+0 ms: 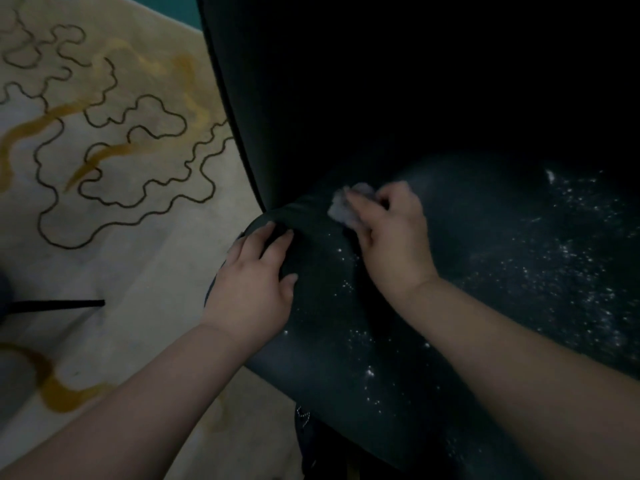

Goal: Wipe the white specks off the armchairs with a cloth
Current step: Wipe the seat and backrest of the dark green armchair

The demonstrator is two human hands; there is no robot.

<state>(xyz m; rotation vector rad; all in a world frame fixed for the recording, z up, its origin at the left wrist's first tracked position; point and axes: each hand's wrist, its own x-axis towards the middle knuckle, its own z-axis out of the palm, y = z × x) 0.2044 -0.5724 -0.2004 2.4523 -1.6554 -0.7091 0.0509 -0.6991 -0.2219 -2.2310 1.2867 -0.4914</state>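
Both forearms reach over the armchair (pixel 346 116): left hand (pixel 256 282) rests open on its arm, right hand (pixel 391 237) grips the cloth (pixel 341 204). Wiping looks underway; next, probably sweep the cloth toward the white specks (pixel 554 265) across the seat.

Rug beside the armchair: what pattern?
Cream rug with dark squiggly outlines and ochre streaks; head view, the only one.

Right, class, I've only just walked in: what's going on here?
A person is cleaning a dark armchair. The right hand holds a small pale cloth against the upholstery near the armrest, while the left hand rests on the armrest's outer edge. White specks are scattered thickly over the seat, with some on the armrest. A patterned rug lies beside the chair.
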